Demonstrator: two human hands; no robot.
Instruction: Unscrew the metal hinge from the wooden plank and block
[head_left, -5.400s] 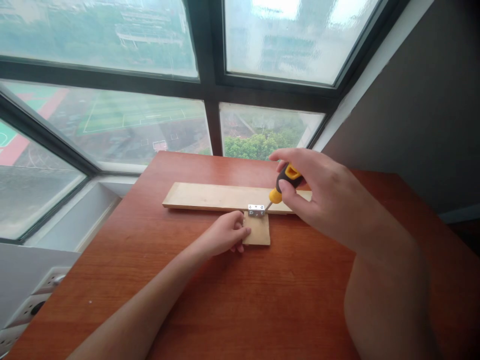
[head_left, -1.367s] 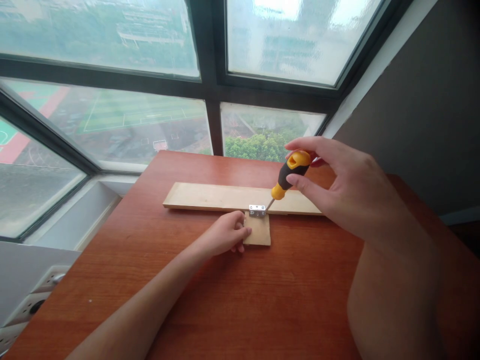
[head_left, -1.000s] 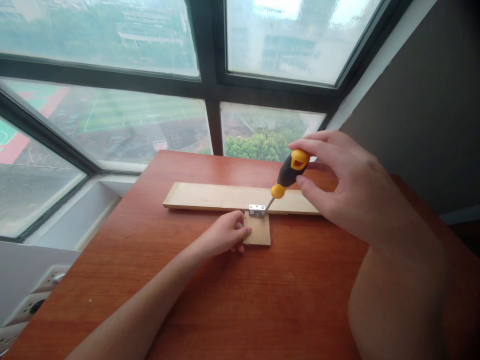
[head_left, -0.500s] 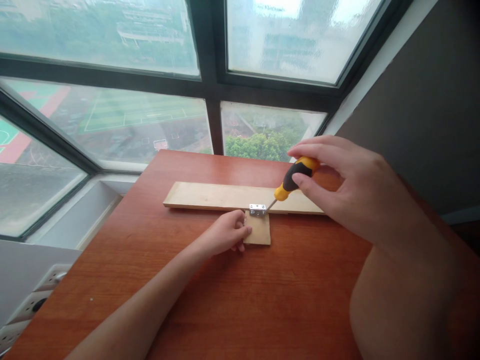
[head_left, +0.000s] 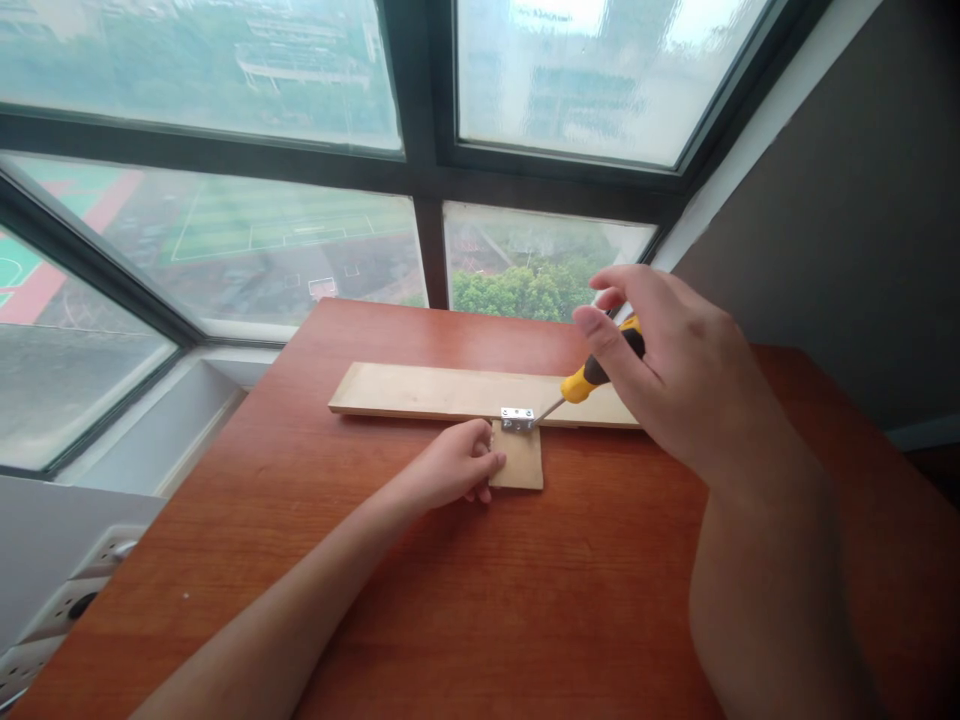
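Screwdriver (head_left: 589,375) leans over the boards from the right, its handle up under the right hand (head_left: 664,365) and its shaft slanting down to the near right corner of a metal bracket (head_left: 517,419). The bracket sits where a small board (head_left: 519,462) meets the near edge of a long board (head_left: 420,388), both on the brown table (head_left: 525,600). The left hand (head_left: 459,462) pinches the left edge of the small board, thumb on top and fingers curled at the side. The right hand's grip is harder to read: its thumb and forefinger stand well spread, the thumb lifted off the handle, and the other fingers and the handle's far end are hidden, so I cannot tell whether anything closes round it. The tip is too small to make out, so its seat in a screw head is uncertain too. With the tool so far from upright, the tip could slip off the corner or chew the screw head, and a loose hold would make that likelier. A screw driven at that slant could go in crooked. Since the left hand steadies only the small board, sideways pushing might twist the join, or the long board might slide on the smooth table.
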